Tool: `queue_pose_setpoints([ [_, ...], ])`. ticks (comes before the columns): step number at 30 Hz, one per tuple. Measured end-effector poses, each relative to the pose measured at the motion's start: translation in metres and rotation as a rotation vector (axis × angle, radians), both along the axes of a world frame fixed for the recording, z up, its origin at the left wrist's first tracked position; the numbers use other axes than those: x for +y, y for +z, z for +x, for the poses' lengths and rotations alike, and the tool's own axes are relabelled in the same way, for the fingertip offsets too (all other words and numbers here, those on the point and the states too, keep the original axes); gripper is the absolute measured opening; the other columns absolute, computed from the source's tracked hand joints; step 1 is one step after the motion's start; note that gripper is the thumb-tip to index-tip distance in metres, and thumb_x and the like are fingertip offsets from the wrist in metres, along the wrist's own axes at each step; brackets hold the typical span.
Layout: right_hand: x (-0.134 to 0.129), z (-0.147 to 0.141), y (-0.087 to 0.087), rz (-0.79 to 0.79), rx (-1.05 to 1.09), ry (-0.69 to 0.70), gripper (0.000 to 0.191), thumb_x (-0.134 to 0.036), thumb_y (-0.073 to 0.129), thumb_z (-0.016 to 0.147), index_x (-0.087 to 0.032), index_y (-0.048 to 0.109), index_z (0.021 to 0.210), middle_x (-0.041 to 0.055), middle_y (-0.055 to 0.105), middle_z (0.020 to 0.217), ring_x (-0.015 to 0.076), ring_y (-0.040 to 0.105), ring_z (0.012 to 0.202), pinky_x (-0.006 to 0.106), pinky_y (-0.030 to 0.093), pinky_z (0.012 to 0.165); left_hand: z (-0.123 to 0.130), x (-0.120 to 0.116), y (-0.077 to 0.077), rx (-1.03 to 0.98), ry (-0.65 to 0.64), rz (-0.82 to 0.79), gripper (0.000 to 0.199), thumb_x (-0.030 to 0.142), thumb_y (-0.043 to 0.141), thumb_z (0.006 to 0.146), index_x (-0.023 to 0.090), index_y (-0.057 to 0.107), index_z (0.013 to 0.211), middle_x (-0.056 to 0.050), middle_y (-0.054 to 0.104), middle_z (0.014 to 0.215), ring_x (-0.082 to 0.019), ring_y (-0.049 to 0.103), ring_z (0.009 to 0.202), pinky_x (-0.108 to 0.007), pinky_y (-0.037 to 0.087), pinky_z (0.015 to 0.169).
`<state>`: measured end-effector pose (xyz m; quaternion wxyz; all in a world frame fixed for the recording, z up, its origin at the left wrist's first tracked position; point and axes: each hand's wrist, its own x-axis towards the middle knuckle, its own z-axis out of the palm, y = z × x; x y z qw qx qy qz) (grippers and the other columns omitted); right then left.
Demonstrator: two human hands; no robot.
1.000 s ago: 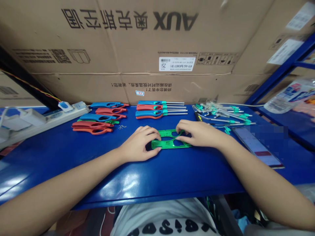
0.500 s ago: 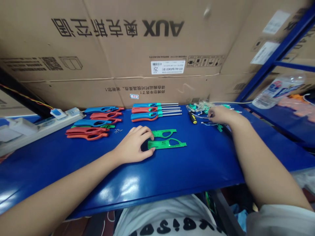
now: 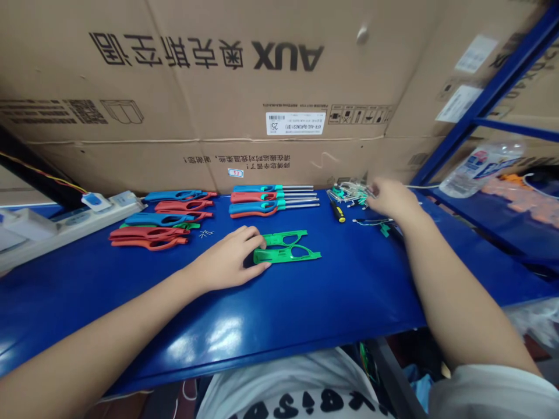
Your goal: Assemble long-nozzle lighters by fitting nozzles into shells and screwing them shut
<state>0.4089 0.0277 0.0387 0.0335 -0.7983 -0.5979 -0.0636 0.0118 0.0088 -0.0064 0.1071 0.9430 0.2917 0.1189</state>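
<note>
My left hand (image 3: 238,256) rests on the blue table, thumb and fingers closed around the left end of a green lighter handle half (image 3: 288,254), its hollow side up. Just behind it lies a second green handle half (image 3: 286,238), partly covered by my fingers. At the back right, my right hand (image 3: 393,199), blurred, reaches with curled fingers into the right side of a pile of small white and green parts with wires (image 3: 349,193). Whatever those fingers hold cannot be made out. A black and yellow screwdriver (image 3: 338,211) lies left of the pile.
Lighters with metal tubes (image 3: 273,203) lie at the back middle. Several blue, red and green handle shells (image 3: 159,219) are at the left, beside small pins (image 3: 206,234). A power strip (image 3: 109,206), a cardboard wall (image 3: 196,105), a blue post (image 3: 471,110) and a plastic bottle (image 3: 469,171) border the table.
The view has shifted slightly. My right hand has moved a little within the parts pile, while my left hand stays on the green handle half.
</note>
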Motion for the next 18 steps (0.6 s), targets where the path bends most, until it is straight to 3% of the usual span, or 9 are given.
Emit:
queue_pose_setpoints([
  [4, -0.003, -0.012, 0.005, 0.152, -0.004, 0.197, 0.008, -0.027, 0.055, 0.088, -0.02, 0.058, 0.09, 0.0132, 0.07, 0.095, 0.0299, 0.064, 0.094, 0.037, 0.045, 0.077, -0.009, 0.001, 0.012, 0.098, 0.011, -0.008, 0.029, 0.045, 0.055, 0.096, 0.018, 0.061, 0.107, -0.009, 0.058, 0.105, -0.026, 0.057, 0.098, -0.039, 0.049, 0.085],
  [9, -0.013, -0.046, 0.005, 0.232, 0.002, 0.553, 0.023, -0.04, 0.051, 0.096, -0.021, 0.06, 0.087, 0.0115, 0.068, 0.095, 0.0306, 0.062, 0.098, 0.042, 0.047, 0.086, -0.021, 0.006, 0.018, 0.127, 0.036, 0.034, 0.025, 0.042, 0.061, 0.091, 0.019, 0.064, 0.101, -0.008, 0.061, 0.1, -0.025, 0.061, 0.09, -0.037, 0.05, 0.081],
  [14, -0.029, -0.087, -0.006, 0.266, 0.16, 0.86, 0.027, -0.034, 0.039, 0.104, -0.02, 0.062, 0.106, 0.0132, 0.066, 0.108, 0.0266, 0.063, 0.102, 0.041, 0.052, 0.089, -0.026, 0.008, 0.024, 0.168, 0.034, 0.056, 0.023, 0.04, 0.064, 0.088, 0.019, 0.066, 0.099, -0.008, 0.063, 0.098, -0.025, 0.063, 0.087, -0.038, 0.05, 0.081],
  [18, -0.041, -0.109, -0.015, 0.225, 0.245, 1.009, 0.032, -0.031, 0.037, 0.105, -0.02, 0.059, 0.125, 0.0129, 0.068, 0.118, 0.0265, 0.066, 0.109, 0.041, 0.055, 0.09, -0.023, 0.005, 0.028, 0.14, 0.051, 0.132, 0.034, 0.046, 0.065, 0.088, 0.018, 0.065, 0.107, -0.009, 0.067, 0.104, -0.028, 0.064, 0.095, -0.041, 0.05, 0.085],
])
